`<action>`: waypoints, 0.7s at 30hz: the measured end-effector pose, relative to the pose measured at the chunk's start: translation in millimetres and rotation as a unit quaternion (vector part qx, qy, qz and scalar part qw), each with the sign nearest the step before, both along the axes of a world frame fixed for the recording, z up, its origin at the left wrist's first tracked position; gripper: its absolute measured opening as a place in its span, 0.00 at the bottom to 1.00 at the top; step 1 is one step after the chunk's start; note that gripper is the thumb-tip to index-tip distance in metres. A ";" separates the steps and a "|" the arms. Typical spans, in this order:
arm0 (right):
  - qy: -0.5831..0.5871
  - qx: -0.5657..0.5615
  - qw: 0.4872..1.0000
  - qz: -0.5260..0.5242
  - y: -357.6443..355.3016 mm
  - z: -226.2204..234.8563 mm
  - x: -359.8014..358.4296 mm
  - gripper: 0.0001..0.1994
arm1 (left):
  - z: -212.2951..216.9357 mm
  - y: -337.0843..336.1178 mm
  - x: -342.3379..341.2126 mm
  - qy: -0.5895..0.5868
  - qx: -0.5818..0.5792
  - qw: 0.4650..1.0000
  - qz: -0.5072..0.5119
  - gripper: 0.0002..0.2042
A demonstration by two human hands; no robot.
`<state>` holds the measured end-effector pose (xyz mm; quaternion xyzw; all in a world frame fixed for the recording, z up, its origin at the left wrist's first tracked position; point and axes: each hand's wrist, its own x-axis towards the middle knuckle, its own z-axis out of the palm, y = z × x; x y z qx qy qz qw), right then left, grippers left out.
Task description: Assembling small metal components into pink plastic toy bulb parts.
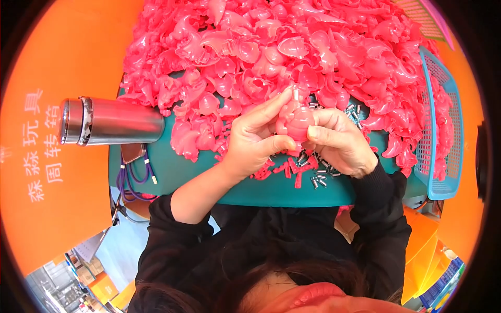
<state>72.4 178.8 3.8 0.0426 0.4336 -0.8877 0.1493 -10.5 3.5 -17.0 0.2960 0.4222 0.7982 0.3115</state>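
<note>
At the centre of the frame the person's left hand (254,140) and right hand (339,142) meet around a small pink plastic toy piece (295,121), both grasping it: the left thumb and forefinger pinch its near side, and the right fingers curl against its far side. The piece is held just above a teal work surface (177,169) that fills the middle of the frame. A deep heap of pink plastic shells (292,47) covers the upper half of that surface and spills toward the hands. Small metal pins (319,180) and pink scraps (292,169) lie scattered below the hands. A steel flask (112,121) lies on its side at the left edge of the surface, with purple cables (130,182) beneath it. A blue mesh basket (443,130) holding more shells stands at the right. Large orange bins (62,78) surround the surface, and stacked cartons (94,276) show on a pale floor at lower left.
</note>
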 end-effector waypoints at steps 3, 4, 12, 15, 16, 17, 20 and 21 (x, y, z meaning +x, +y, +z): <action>0.004 -0.012 1.000 -0.004 -0.8 -2.3 1.7 0.18 | -6.5 1.2 -1.0 0.060 -0.006 0.998 0.030 0.34; 0.008 -0.010 1.000 -0.004 -0.5 -2.5 2.5 0.18 | -7.3 1.8 -1.4 0.098 -0.011 0.994 0.042 0.34; 0.027 0.020 0.999 0.013 1.3 3.5 -1.3 0.12 | 4.6 -1.9 0.8 -0.003 -0.032 0.999 -0.007 0.35; 0.019 0.022 1.000 -0.011 -3.2 11.8 -2.0 0.09 | 8.2 -2.3 2.1 0.070 -0.089 0.993 0.018 0.33; 0.008 0.027 0.999 -0.036 -6.0 13.6 -3.0 0.09 | 8.7 -2.8 2.6 0.112 -0.114 0.986 0.050 0.33; 0.006 0.051 0.997 -0.066 -8.4 12.2 -4.1 0.09 | 8.4 -3.1 2.8 0.111 -0.115 0.986 0.050 0.33; 0.020 0.114 0.989 -0.095 -11.3 12.4 -3.3 0.07 | 4.8 -1.7 -0.4 0.226 -0.212 0.943 0.123 0.31; 0.020 0.114 0.989 -0.095 -12.5 11.9 -3.8 0.07 | 0.4 -0.9 -3.1 0.271 -0.189 0.934 0.138 0.32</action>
